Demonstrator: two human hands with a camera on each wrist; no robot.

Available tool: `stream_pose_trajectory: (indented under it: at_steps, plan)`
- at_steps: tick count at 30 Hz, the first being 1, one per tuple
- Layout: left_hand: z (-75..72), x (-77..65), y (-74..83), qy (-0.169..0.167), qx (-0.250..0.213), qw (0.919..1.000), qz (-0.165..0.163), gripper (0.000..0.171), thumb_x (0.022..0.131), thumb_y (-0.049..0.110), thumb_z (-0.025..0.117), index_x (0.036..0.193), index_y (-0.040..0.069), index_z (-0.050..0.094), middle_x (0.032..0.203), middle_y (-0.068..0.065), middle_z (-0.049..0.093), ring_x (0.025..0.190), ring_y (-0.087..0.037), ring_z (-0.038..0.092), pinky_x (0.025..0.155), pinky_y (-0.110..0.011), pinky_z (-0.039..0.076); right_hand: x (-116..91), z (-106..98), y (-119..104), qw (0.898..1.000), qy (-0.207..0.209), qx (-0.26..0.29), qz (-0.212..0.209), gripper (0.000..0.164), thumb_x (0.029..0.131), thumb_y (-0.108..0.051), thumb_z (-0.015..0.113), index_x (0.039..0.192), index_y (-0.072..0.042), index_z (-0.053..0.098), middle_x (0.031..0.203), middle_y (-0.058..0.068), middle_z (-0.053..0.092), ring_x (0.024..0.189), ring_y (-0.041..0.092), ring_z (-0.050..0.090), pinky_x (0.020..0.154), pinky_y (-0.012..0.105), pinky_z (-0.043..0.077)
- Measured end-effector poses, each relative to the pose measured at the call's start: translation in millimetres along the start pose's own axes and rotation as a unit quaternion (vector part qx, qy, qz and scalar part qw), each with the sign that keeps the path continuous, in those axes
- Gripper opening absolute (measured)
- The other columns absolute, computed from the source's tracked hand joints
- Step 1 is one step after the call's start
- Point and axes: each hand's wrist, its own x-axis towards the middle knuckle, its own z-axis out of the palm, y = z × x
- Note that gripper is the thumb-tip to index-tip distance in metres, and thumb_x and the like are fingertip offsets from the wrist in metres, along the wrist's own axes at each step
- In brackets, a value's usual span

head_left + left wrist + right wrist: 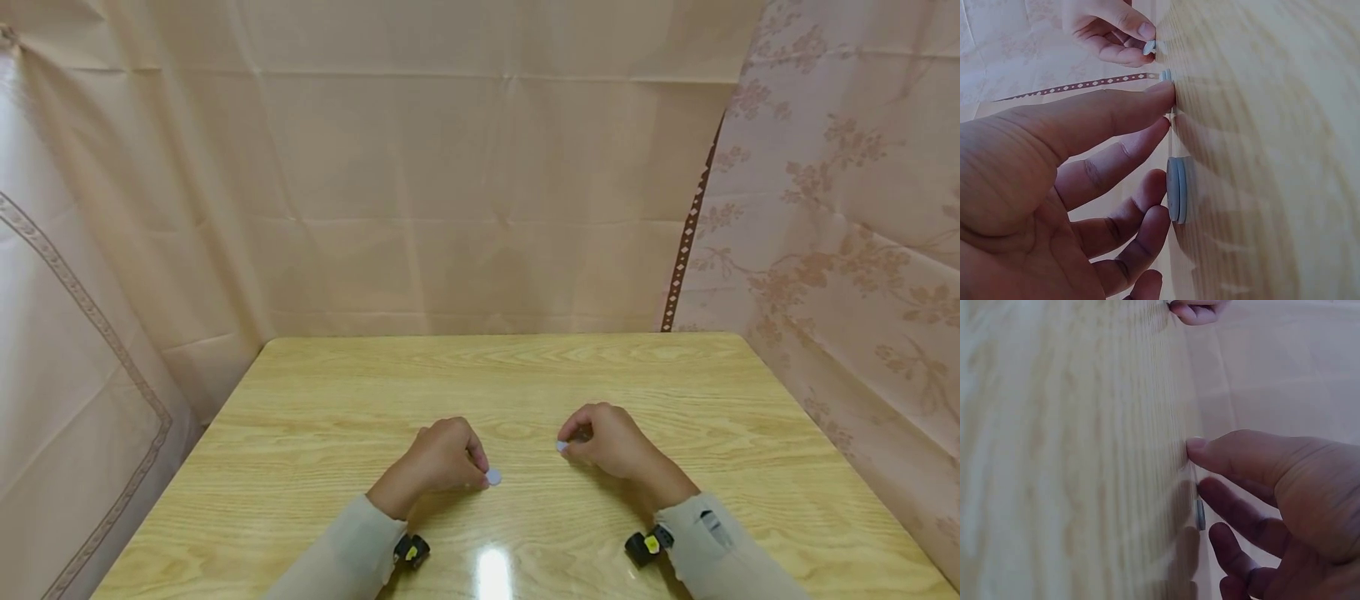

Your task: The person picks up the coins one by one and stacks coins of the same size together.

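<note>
On the table, my left hand (450, 454) pinches the edge of a small flat white disc (493, 477) between thumb and fingertips. In the left wrist view that thumb (1141, 106) is by the thin discs (1165, 75), and two more stacked pale discs (1177, 189) lie near the curled fingers. Farther right and slightly farther away, my right hand (615, 437) pinches another white disc (562, 446) at its fingertips; the left wrist view shows this disc (1149, 47) tilted. A pale disc (1200, 514) lies beside the right fingers in the right wrist view.
The wood-grain table (360, 392) carries a bright light reflection near its front. A beige curtain (465, 183) hangs behind it, with a floral curtain (847, 208) at the right. Black wrist cameras (412, 550) are strapped on both forearms over pale sleeves.
</note>
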Motion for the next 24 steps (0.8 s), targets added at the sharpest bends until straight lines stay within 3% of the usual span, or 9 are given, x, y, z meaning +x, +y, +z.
stream_pose_trajectory:
  at_steps: [4,17,24]
  plan:
    - [-0.3,-1.0,1.1,0.001,0.0,1.0,0.002,0.021,0.071,0.024,0.096,0.067,0.027,0.075,0.074,0.018,0.069,0.082,-0.01,0.06,0.107,-0.069,0.032,0.1,1.1,-0.5,1.0,-0.011,0.012,-0.015,0.007,0.088,-0.018,0.083,0.09,-0.02,0.077,0.089,-0.007,0.072,0.078,0.014,0.061,0.067,0.026,0.05]
    - [0.6,0.5,-0.9,0.001,0.006,1.0,0.002,0.022,0.071,0.025,0.096,0.066,0.029,0.075,0.074,0.02,0.067,0.082,-0.009,0.06,0.106,-0.068,0.034,0.6,3.3,-0.8,0.999,0.0,-0.034,-0.036,0.007,0.088,-0.019,0.083,0.09,-0.024,0.079,0.083,-0.015,0.071,0.077,0.007,0.063,0.071,0.024,0.051]
    - [1.2,1.4,-2.4,0.0,0.003,1.0,0.001,0.022,0.071,0.025,0.095,0.066,0.029,0.075,0.076,0.019,0.068,0.084,-0.01,0.06,0.106,-0.067,0.034,0.3,4.1,-2.4,0.999,-0.004,-0.021,-0.049,0.007,0.087,-0.014,0.082,0.092,-0.018,0.08,0.086,-0.011,0.074,0.078,0.007,0.066,0.068,0.022,0.053]
